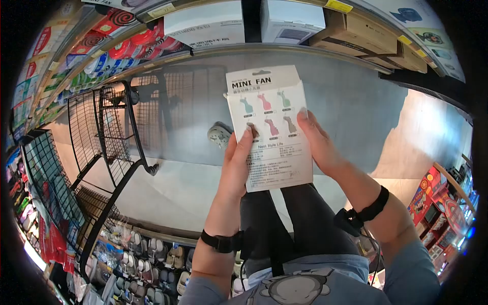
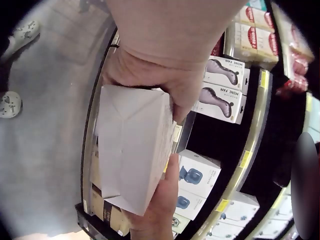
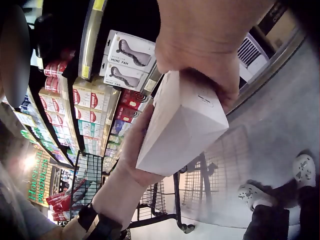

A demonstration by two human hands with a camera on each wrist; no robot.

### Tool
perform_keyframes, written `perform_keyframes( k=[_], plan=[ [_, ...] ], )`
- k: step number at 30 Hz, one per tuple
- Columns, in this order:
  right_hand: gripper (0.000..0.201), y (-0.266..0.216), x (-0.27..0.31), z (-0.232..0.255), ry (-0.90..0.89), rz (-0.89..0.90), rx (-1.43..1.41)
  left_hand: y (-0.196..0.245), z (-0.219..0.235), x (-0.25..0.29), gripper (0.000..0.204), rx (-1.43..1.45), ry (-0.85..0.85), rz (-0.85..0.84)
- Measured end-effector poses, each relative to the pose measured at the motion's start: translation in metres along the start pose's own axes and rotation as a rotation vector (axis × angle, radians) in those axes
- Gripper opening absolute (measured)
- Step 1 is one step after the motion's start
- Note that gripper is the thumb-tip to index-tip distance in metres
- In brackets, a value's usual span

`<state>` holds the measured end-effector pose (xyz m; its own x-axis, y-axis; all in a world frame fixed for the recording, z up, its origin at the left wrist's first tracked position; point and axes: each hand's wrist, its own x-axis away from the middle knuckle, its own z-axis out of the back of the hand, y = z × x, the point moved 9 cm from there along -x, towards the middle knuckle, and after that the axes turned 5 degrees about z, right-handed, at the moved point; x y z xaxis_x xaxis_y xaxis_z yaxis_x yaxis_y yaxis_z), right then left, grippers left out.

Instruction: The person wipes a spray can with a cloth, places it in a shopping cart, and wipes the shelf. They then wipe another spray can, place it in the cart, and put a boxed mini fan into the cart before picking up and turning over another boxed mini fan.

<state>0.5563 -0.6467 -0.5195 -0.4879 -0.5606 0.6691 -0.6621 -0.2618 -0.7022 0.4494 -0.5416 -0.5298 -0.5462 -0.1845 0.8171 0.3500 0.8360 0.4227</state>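
Both hands hold a white mini fan box (image 1: 277,147), its back panel with small coloured fan pictures and printed text facing up in the head view. The left hand (image 1: 239,160) grips the box's left edge, thumb on the printed face. On the right edge, the right hand (image 1: 321,145) grips with its thumb over the front. In the left wrist view the bare end of the box (image 2: 132,145) shows between the two hands. The right wrist view also shows a plain end of the box (image 3: 182,130); the fingers behind it are partly hidden.
Shelves ahead carry large cartons (image 1: 203,25) and red coil packs (image 1: 147,40). More mini fan boxes (image 2: 220,102) stand on a shelf. A wire shopping cart (image 1: 104,137) is at the left, slippers (image 1: 147,259) on a rack below. A patterned clog (image 1: 220,134) is on the floor.
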Motion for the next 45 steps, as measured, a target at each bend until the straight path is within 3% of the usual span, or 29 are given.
perform_keyframes(
  k=[29, 33, 35, 38, 40, 45],
  plan=[
    [0.065, 0.014, -0.014, -0.018, -0.062, 0.001, -0.031, 0.005, 0.018, 0.0, 0.055, 0.047, 0.007, -0.008],
    [0.062, 0.013, -0.013, -0.015, 0.018, -0.022, 0.042, 0.002, 0.022, -0.003, 0.049, 0.089, -0.022, -0.027],
    [0.061, 0.01, -0.017, -0.017, 0.039, 0.001, 0.103, 0.011, 0.026, 0.0, 0.041, 0.011, 0.046, -0.177],
    [0.058, 0.024, -0.022, -0.02, 0.025, -0.026, -0.055, 0.015, 0.025, 0.008, 0.038, -0.083, 0.095, -0.156],
    [0.059, 0.031, -0.02, -0.012, 0.145, -0.114, -0.057, 0.01, 0.026, 0.007, 0.041, -0.08, 0.069, -0.172],
    [0.06, 0.037, -0.021, -0.02, 0.145, -0.182, -0.144, 0.02, 0.024, 0.016, 0.05, -0.082, -0.006, -0.161]
  ],
)
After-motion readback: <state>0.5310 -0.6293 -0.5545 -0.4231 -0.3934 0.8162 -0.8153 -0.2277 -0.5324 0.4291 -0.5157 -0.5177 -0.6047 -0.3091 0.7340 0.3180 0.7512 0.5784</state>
